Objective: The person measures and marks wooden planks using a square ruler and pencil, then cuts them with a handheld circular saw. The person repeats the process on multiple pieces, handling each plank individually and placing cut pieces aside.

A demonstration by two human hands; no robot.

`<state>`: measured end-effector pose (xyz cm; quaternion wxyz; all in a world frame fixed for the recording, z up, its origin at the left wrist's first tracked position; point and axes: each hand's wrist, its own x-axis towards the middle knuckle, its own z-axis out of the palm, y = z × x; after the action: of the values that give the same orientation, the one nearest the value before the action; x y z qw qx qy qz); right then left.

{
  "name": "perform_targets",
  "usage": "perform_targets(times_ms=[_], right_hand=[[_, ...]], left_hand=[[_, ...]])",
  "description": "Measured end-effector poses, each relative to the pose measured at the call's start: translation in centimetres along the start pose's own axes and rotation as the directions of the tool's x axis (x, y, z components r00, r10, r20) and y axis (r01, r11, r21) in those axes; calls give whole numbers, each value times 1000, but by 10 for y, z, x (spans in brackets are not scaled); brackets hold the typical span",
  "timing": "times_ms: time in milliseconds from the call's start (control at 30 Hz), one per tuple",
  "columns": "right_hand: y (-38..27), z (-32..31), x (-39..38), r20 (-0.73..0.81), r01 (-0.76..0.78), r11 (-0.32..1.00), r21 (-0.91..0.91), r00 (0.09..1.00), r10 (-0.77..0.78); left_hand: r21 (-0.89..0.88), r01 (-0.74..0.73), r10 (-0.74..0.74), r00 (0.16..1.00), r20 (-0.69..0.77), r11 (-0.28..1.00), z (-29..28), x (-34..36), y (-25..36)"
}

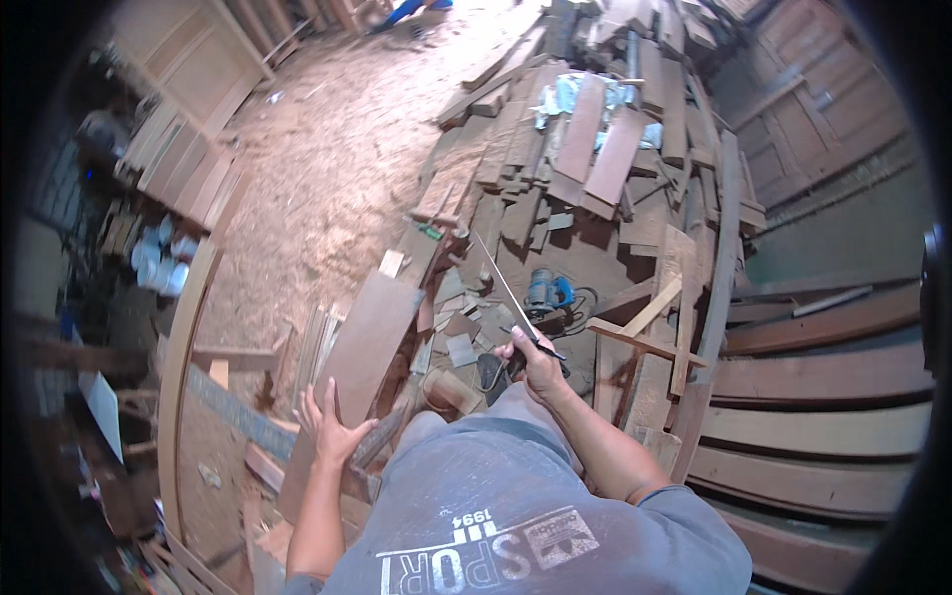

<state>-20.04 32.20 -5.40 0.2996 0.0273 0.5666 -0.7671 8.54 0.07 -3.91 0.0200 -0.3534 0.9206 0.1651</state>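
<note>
My left hand (332, 423) lies with spread fingers on the near part of a long brown wooden board (369, 332). My right hand (538, 362) is closed around a tool with a long, thin, pale blade (503, 280), which points forward and to the left. A slim dark piece (551, 350) crosses the same hand; whether it belongs to the blade I cannot tell. Beyond the right hand, a blue power tool (547, 292) with a dark cord stands on the dusty surface. Small wood offcuts (461, 349) lie between the board and the right hand.
Stacked planks (605, 149) fill the far middle and right. A green-handled tool (429, 231) lies beyond the board. Crossed wooden strips (650, 337) stand at my right, beside several long boards (813, 380). Wood shavings (307, 198) cover the floor at left; white containers (161, 263) stand farther left.
</note>
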Motion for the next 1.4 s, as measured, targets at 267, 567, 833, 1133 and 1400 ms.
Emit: perform_targets(times_ms=[267, 567, 833, 1133, 1400], right_hand=[[35, 31, -7, 9, 20, 931, -366, 1000, -18], [-15, 69, 2, -23, 91, 918, -386, 994, -108], [-28, -2, 115, -391, 177, 773, -609, 781, -486], [-243, -211, 384, -499, 55, 591, -805, 477, -724], [-244, -56, 242, -56, 253, 773, 582, 961, -272]], left_hand=[[-259, -85, 73, 996, -56, 962, -37, 62, 136], [-449, -19, 118, 974, 193, 893, -9, 225, 375], [-824, 26, 327, 910, 254, 566, 30, 243, 348], [-742, 267, 194, 861, 470, 615, 9, 162, 247], [-857, -7, 233, 964, 132, 515, -38, 130, 271]])
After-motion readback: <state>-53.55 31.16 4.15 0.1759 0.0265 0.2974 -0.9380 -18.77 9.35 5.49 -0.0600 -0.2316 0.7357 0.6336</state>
